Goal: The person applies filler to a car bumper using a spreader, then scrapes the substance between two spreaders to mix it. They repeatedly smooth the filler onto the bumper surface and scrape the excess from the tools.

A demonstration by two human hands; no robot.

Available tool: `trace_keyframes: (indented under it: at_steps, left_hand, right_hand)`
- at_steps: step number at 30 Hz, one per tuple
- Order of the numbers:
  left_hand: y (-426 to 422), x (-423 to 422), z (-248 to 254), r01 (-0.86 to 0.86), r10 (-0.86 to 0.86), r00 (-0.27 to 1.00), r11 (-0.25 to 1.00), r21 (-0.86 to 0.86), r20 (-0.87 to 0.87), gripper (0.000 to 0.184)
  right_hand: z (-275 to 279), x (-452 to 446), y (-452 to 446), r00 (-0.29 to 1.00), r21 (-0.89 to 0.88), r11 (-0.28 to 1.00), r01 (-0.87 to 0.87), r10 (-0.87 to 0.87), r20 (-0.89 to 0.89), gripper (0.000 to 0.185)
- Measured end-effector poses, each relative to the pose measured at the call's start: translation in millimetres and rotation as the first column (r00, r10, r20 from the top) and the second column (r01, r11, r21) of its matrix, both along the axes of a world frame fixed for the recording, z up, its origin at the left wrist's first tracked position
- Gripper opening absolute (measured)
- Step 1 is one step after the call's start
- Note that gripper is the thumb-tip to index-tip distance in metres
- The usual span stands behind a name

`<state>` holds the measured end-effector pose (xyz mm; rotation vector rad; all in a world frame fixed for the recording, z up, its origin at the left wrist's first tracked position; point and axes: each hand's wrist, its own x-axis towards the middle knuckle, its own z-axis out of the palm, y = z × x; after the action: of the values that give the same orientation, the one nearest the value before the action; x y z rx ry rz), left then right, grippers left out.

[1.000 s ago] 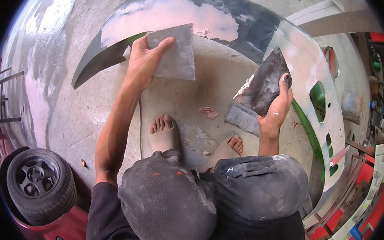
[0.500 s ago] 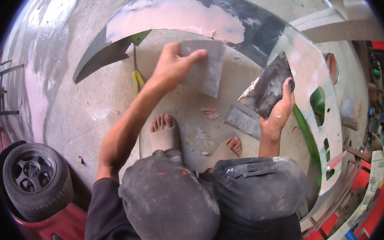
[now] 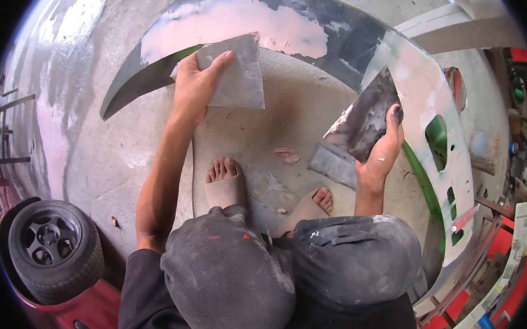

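Observation:
My left hand point(image 3: 197, 85) is closed on a thin grey putty spreader point(image 3: 236, 72), thumb lying across its face. The spreader's top edge is at the lower rim of a curved car bumper point(image 3: 349, 40), by a broad patch of pink filler point(image 3: 236, 21); I cannot tell whether they touch. In my right hand point(image 3: 384, 145) is a dark, stained putty board point(image 3: 369, 119), held tilted, with whitish paste along its left edge. The right thumb is smudged dark. Behind the board, part of the bumper's pale right section is hidden.
On the concrete floor lie a grey flat plate point(image 3: 334, 165) and some pink scraps point(image 3: 287, 156), near my sandalled feet. A wheel point(image 3: 50, 242) rests at lower left on a red car part point(image 3: 86, 307). Red parts and clutter point(image 3: 492, 269) line the right side.
My left hand has moved left and slightly up with the spreader, along the filler patch. The right hand and putty board have hardly moved.

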<state>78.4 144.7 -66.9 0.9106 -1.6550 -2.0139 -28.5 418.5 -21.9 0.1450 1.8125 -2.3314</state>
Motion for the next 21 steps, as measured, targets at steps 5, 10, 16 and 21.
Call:
trace_keyframes:
  at_steps: [5, 10, 16, 21]
  left_hand:
    - [4, -6, 4, 0.025, -0.025, 1.000, 1.000, -0.003, 0.015, 0.028]
    - [8, -9, 11, 0.032, -0.032, 0.999, 0.999, -0.001, 0.033, 0.029]
    - [13, -17, 10, 0.150, -0.140, 0.982, 0.986, -0.070, 0.127, 0.030]
    - [34, -30, 8, 0.232, -0.232, 0.973, 0.973, 0.014, 0.020, 0.033]
  right_hand:
    - [-3, -1, 5, 0.998, 0.007, 1.000, -0.016, 0.016, -0.058, 0.043]
    - [1, -3, 5, 1.000, -0.017, 1.000, 0.008, -0.008, 0.018, 0.042]
    - [-3, -2, 2, 0.997, -0.047, 0.998, -0.044, 0.047, 0.057, 0.041]
    - [3, -1, 1, 1.000, -0.033, 0.999, 0.011, -0.010, 0.023, 0.042]
